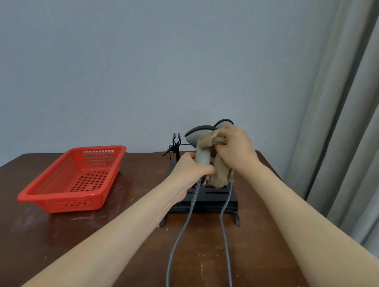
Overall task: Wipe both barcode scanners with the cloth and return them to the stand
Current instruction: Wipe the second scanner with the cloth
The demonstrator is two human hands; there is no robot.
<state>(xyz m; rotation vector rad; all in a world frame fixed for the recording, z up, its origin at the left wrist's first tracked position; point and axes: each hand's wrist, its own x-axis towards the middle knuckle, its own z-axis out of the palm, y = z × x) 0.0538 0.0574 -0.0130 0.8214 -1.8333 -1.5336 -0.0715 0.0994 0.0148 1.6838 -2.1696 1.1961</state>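
Note:
My left hand [191,169] grips the handle of a grey barcode scanner [202,142], holding it upright above the black stand [209,201]. My right hand [236,147] holds a bunched tan cloth [221,171] against the scanner's head and neck, with the rest of the cloth hanging down. Behind my right hand peeks the head of a second grey scanner [223,123], its body hidden. Two grey cables [224,234] run from the scanners toward the table's near edge.
A red plastic basket [77,181] sits left of the stand on the dark wooden table [26,242]. The stand's black clip arm [175,141] rises at its left. Grey curtains [367,118] hang at the right, past the table's edge.

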